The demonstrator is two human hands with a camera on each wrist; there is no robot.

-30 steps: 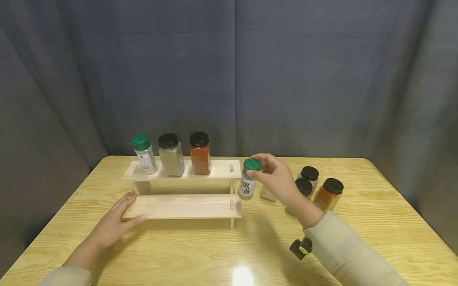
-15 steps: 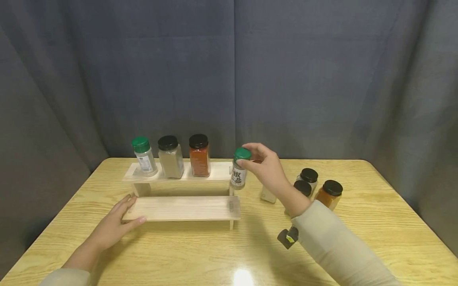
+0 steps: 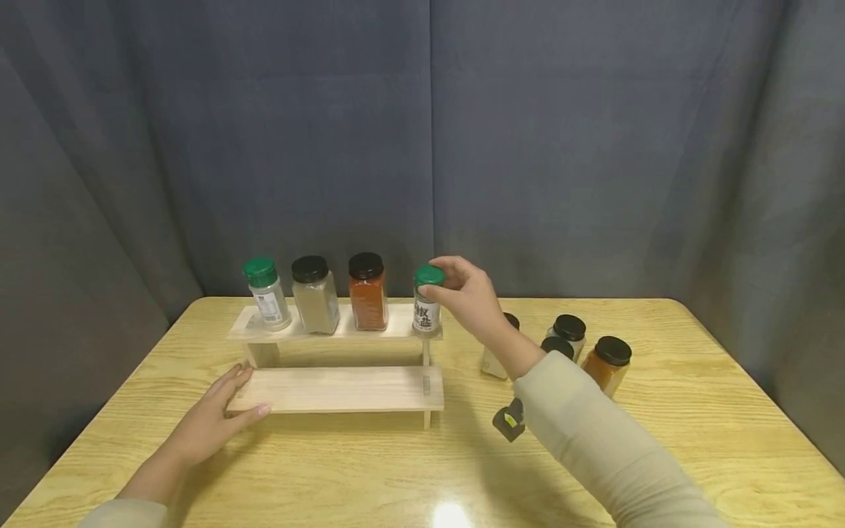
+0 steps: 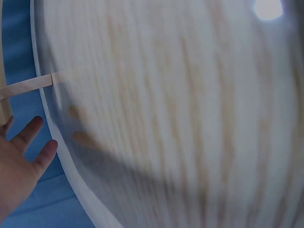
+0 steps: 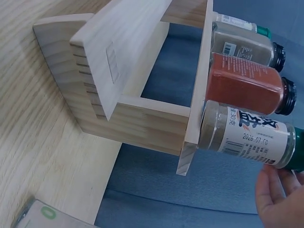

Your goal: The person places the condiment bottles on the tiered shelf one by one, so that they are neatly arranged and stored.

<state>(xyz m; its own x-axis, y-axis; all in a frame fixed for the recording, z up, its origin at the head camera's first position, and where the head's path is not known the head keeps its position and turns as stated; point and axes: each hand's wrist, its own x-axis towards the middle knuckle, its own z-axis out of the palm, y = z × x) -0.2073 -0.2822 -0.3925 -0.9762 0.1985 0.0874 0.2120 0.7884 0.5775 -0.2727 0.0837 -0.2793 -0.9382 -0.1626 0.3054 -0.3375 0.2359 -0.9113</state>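
Note:
A two-tier wooden rack (image 3: 343, 389) stands on the table. My right hand (image 3: 470, 297) pinches the green cap of a labelled seasoning shaker (image 3: 426, 314), upright at the right end of the upper tier. In the right wrist view, the base of the shaker (image 5: 251, 137) meets the shelf board or is very close to it. My left hand (image 3: 211, 418) rests against the left end of the lower tier, fingers fairly straight and thumb at its front edge. Along the upper tier stand a green-capped shaker (image 3: 269, 304), a black-lidded jar of greyish powder (image 3: 317, 304) and a black-lidded jar of red powder (image 3: 368, 302).
Several black-lidded jars stand on the table right of the rack, including one with orange contents (image 3: 604, 370) and a pale one (image 3: 494, 364) partly behind my right forearm. A dark curtain (image 3: 422, 147) hangs behind the table (image 3: 370, 477).
My right hand has carried the green-capped shaker left and up, from beside the rack to the upper tier's right end. My left hand has stayed at the rack.

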